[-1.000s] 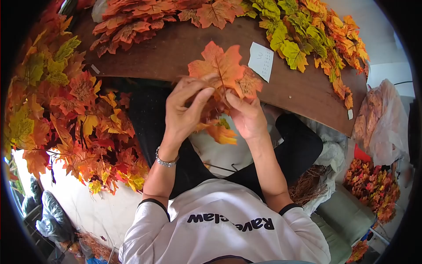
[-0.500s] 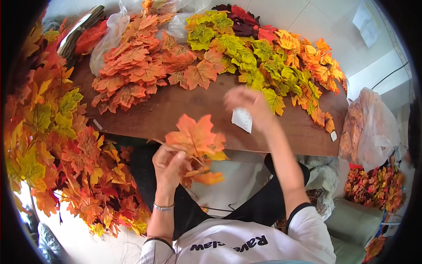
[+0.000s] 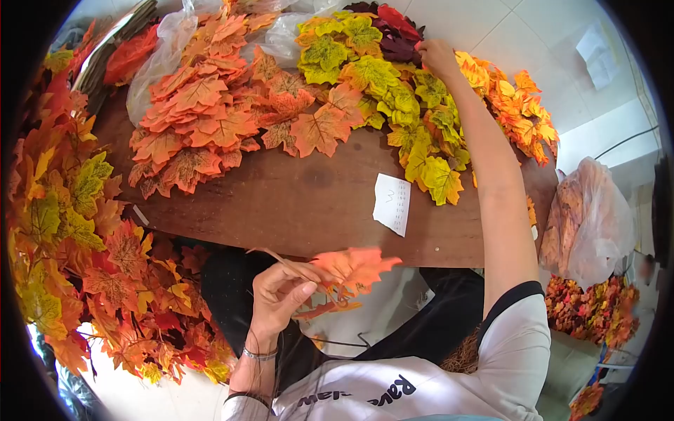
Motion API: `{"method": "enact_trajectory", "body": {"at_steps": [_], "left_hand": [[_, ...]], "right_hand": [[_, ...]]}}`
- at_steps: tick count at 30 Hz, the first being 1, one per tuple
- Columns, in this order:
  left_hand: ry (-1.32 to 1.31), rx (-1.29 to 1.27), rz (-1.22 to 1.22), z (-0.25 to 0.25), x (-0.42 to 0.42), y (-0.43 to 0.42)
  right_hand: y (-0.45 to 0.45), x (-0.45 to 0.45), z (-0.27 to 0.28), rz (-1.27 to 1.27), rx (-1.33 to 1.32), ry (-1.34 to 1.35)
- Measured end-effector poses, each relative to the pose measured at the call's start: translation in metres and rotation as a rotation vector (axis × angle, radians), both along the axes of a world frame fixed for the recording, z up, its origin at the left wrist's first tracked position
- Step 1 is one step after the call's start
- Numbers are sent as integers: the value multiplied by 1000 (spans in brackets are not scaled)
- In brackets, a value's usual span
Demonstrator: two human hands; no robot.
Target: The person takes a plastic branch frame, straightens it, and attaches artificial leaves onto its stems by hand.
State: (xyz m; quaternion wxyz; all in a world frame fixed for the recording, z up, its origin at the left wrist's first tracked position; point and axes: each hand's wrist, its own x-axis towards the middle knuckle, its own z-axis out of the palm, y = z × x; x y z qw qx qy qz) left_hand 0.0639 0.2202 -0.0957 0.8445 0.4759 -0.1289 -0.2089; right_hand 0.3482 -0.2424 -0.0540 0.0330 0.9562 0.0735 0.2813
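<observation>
My left hand (image 3: pixel 282 289), in front of the brown table (image 3: pixel 281 203), pinches the brown stem of an orange leaf spray (image 3: pixel 354 269) over my lap. My right hand (image 3: pixel 439 57) reaches to the back of the table, touching the dark red and red leaves (image 3: pixel 397 31). Its fingertips are small and partly hidden, and what they grip, if anything, cannot be made out. Yellow-green leaves (image 3: pixel 382 81) lie in front of it, and orange-yellow leaves (image 3: pixel 516 102) are to its right.
Stacked orange leaves (image 3: pixel 203 116) cover the table's left part. A written paper (image 3: pixel 392 205) lies near the middle. Finished-looking leafy branches (image 3: pixel 119 281) hang at the left. A plastic bag (image 3: pixel 590 221) stands at the right, above a heap of small leaves (image 3: pixel 590 309).
Both hands were at the leaf spray earlier. My right hand has let go and moved up to the far red leaves. My left hand still holds the spray, now turned more sideways.
</observation>
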Motion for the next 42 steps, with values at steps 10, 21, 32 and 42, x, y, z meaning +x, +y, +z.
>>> {"method": "enact_trajectory", "body": {"at_steps": [10, 21, 32, 42], "left_hand": [[110, -4, 89, -6, -1, -1], [84, 44, 145, -3, -4, -5], [-21, 67, 121, -9, -12, -11], [-29, 58, 47, -10, -18, -15]], "right_hand": [[-2, -4, 8, 90, -181, -59], [-1, -40, 89, -139, 883, 159], [274, -288, -11, 459, 2014, 759], [310, -329, -35, 233, 2625, 655]]}}
